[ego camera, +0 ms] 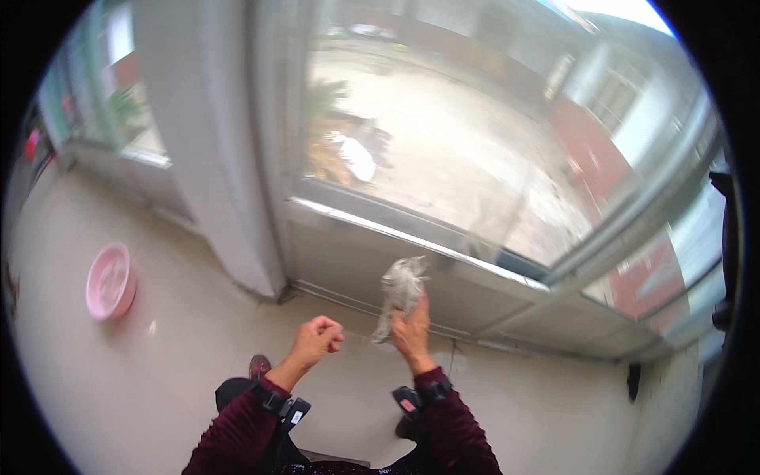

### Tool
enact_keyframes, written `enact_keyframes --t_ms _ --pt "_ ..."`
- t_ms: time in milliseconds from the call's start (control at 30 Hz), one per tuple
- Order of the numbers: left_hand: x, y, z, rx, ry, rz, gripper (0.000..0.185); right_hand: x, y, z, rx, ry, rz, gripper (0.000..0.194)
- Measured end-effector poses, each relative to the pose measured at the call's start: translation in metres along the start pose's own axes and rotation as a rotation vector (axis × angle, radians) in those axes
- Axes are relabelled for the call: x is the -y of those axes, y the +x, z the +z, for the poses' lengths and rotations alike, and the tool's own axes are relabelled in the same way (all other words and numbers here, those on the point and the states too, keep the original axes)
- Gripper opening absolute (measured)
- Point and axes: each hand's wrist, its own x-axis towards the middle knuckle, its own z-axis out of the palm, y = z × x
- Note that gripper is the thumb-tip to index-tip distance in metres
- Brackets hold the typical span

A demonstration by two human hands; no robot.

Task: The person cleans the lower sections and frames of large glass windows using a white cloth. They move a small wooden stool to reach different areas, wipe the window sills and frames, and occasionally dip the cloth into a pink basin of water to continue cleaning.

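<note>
My right hand [409,329] grips a crumpled greyish-white cloth [404,285], which bunches up past the fingertips and hangs down on the left side. To the left of it, my left hand [316,343] is held with the fingers curled in, and nothing shows in them. Both hands are in the air over the tiled floor, apart from each other. Beyond the cloth stands a framed glass window [463,130] above a pale lower panel [356,267]. From this angle I cannot tell whether the cloth touches the panel.
A pink plastic basin [111,285] with cloudy water stands on the light tiled floor [178,356] at the left. A pale pillar [208,136] rises left of the window. The metal sill [415,240] runs along the glass. At the right is a small dark object [634,382] by the wall.
</note>
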Motion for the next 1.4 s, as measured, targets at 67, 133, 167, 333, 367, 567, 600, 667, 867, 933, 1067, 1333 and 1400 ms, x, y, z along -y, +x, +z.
enact_keyframes --t_ms 67,133,167,333,367,567,600,667,867,933,1067,1333,1400 --pt "-0.003 -0.005 -0.002 -0.023 -0.024 0.014 0.015 0.000 0.018 -0.021 0.041 -0.299 -0.327 0.072" --pt "-0.005 -0.009 -0.001 -0.023 -0.032 0.033 0.014 -0.013 0.041 -0.044 0.014 -0.638 -0.618 0.067" --pt "-0.005 -0.011 -0.002 -0.030 -0.030 0.055 0.015 -0.023 0.053 -0.049 0.053 -0.701 -0.659 0.058" --pt "-0.017 -0.019 -0.020 -0.024 0.032 0.131 0.015 -0.063 0.101 -0.038 0.237 -1.098 -0.901 0.048" --pt "-0.020 -0.020 -0.022 -0.030 0.037 0.132 0.015 -0.060 0.108 -0.026 0.276 -1.101 -0.908 0.047" --pt "-0.034 -0.023 -0.032 -0.018 0.055 0.149 0.015 0.010 0.134 0.129 0.272 -1.094 -1.076 0.045" --pt "-0.036 -0.023 -0.033 -0.013 0.058 0.142 0.015 0.024 0.138 0.156 0.275 -1.043 -1.086 0.045" --pt "-0.038 -0.022 -0.037 -0.025 0.113 0.181 0.015 0.044 0.142 0.202 0.280 -1.039 -1.143 0.046" --pt "-0.039 -0.029 -0.043 -0.048 0.155 0.208 0.014 0.004 0.133 0.176 0.329 -1.330 -1.348 0.046" --pt "-0.038 -0.035 -0.038 -0.017 0.149 0.229 0.014 -0.028 0.122 0.120 0.469 -1.370 -1.348 0.048" --pt "-0.040 -0.046 -0.029 0.042 0.277 0.241 0.019 -0.068 0.092 -0.009 0.741 -1.291 -1.101 0.048" --pt "-0.050 -0.055 -0.018 0.091 0.245 0.290 0.018 -0.044 0.082 0.014 0.679 -1.144 -1.023 0.048" --pt "-0.053 -0.060 -0.022 0.064 0.243 0.314 0.019 -0.021 0.095 0.077 0.551 -0.984 -1.067 0.048"
